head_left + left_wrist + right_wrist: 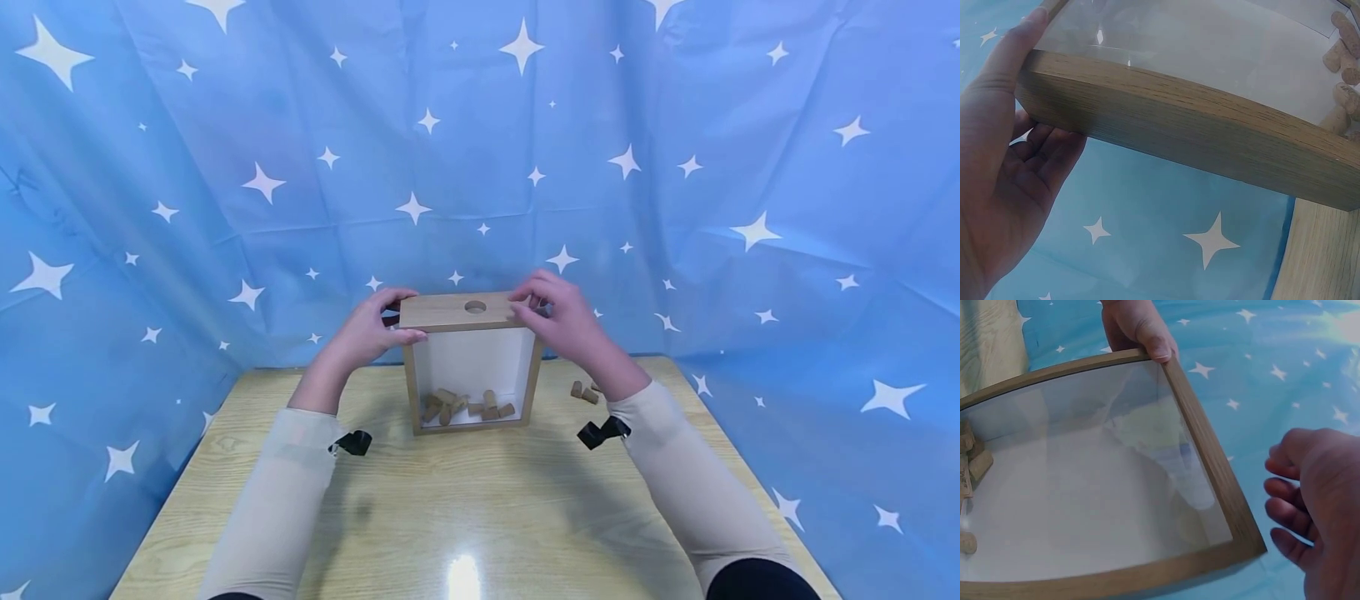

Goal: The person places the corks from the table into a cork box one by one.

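Observation:
A wooden shadow box (pixel 442 315) with a clear front stands upright on the table, a round hole (pixel 476 307) in its top. Several corks (pixel 490 412) lie at the bottom inside it. My left hand (pixel 367 329) grips the box's top left corner, thumb on the front and fingers round the side, as the left wrist view shows too. By the top right corner is my right hand (pixel 562 317), its fingers loosely bent. In the right wrist view a gap separates this right hand (pixel 1335 494) from the wooden frame (pixel 1200 440), and no object shows in its fingers.
Several loose corks (pixel 590 397) lie on the wooden table (pixel 450 492) to the right of the box, partly hidden by the right forearm. A blue curtain (pixel 480 192) with white stars hangs behind the table and along both sides.

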Demonstrator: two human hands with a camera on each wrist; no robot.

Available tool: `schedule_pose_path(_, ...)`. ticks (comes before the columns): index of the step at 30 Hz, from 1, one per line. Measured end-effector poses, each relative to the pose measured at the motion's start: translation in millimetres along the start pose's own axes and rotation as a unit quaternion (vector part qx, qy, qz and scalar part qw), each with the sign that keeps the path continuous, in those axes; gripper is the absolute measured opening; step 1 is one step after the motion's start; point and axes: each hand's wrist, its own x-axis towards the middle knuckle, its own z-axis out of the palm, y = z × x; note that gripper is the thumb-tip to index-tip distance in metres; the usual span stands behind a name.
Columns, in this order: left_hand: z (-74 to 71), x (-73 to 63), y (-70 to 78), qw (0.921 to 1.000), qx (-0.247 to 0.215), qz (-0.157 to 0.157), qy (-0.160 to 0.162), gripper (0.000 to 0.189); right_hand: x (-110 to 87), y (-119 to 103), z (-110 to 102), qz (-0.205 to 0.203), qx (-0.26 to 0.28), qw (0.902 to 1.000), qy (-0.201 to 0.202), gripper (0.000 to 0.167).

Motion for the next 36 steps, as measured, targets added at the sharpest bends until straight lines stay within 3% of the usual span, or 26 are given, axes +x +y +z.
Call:
schedule_pose_path(8, -0.6, 1.0, -1.9, 1.0000, -0.007, 0.002, 0.000, 0.078, -22.7, 15.0, -10.8, 0.011, 0.019, 0.9988, 0.044, 0.009)
schedule_pose_path(16, -0.8, 1.5, -1.2, 1.0000, -0.006, 0.004, 0.000, 0.080, -50.3, 35.3, -20.0, 0.040, 0.009, 0.9975, 0.058, 0.009)
schedule_pose_path(25, -0.4, 1.3, -1.5, 1.0000, -0.001, 0.000, 0.001, 0.080, -90.1, 65.7, -24.9, 0.109, -0.041, 0.9925, 0.037, 0.008)
schedule_pose_path(36, 0.0, 0.2, 0.0, 1.0000, -0.003, -0.002, 0.001, 0.079, -142.8, 113.6, -14.8, 0.200, -0.083, 0.9763, 0.000, 0.012)
